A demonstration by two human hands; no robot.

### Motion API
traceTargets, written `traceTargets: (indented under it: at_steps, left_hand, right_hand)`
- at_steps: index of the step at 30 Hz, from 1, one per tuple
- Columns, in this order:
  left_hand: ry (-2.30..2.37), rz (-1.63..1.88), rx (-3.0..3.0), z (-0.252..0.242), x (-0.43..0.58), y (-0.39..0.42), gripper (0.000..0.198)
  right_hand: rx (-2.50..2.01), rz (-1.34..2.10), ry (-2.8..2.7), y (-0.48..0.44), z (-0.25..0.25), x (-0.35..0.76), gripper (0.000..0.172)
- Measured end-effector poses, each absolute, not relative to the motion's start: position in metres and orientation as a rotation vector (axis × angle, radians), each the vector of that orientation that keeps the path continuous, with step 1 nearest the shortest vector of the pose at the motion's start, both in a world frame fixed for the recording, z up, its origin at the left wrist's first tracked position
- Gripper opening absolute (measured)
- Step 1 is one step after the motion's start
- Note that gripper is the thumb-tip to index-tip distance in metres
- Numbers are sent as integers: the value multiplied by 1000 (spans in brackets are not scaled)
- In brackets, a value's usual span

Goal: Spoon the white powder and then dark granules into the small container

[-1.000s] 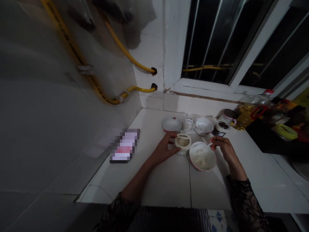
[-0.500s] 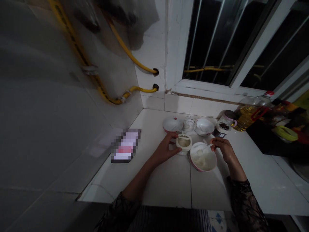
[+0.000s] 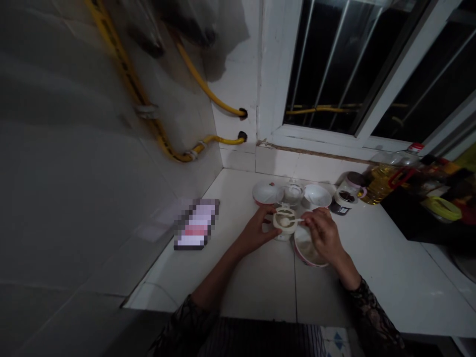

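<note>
My left hand (image 3: 262,229) is wrapped round a small cream-coloured jar (image 3: 284,235) with a flipped-up lid, standing on the counter. Pale contents show inside it. In my right hand (image 3: 323,232) is a small white spoon (image 3: 296,220), pinched by its handle, its bowl inside the jar's mouth. Below that hand a white bowl with a pinkish outside (image 3: 303,248) holds something pale; the hand hides part of it.
Behind the jar stand a white bowl (image 3: 267,192), a clear container (image 3: 292,192) and another white bowl (image 3: 317,196). A dark-filled jar (image 3: 342,201) and an oil bottle (image 3: 379,181) are to the right. A phone (image 3: 197,225) lies left. Yellow pipe (image 3: 163,141) runs along the wall.
My right hand has moved left with the spoon, from over the bowl to the jar's mouth. My left hand keeps hold of the jar in about the same place.
</note>
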State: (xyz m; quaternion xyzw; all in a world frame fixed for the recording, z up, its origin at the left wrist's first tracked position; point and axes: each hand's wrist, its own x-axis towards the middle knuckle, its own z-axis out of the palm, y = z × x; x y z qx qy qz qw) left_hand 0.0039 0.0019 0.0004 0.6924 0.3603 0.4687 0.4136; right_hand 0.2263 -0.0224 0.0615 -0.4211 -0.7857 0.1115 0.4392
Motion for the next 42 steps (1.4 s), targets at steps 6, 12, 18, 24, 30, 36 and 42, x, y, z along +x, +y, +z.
traceTargets:
  at_steps: [6, 12, 18, 24, 30, 36, 42]
  left_hand:
    - [905, 1169, 1723, 1, 4, 1, 42]
    - [912, 1171, 1739, 0, 3, 2, 42]
    - [905, 1173, 1743, 1, 3, 1, 39]
    - [910, 1174, 1740, 2, 3, 1, 39]
    - [918, 1172, 1752, 0, 2, 2, 41]
    - [914, 1166, 1765, 0, 2, 2, 40]
    - [919, 1170, 1769, 0, 3, 2, 40]
  right_hand:
    - [-979, 76, -2030, -28, 64, 232, 20]
    - [-1249, 599, -1544, -22, 68, 265, 23]
    - [-1474, 681, -1740, -19, 71, 298, 23]
    - [-1509, 565, -1973, -20, 61, 291, 24]
    - [-1436, 908, -1821, -19, 49, 281, 21]
    - [-1439, 1009, -1554, -18, 55, 290, 19]
    - [-1451, 1025, -1563, -19, 55, 286, 16]
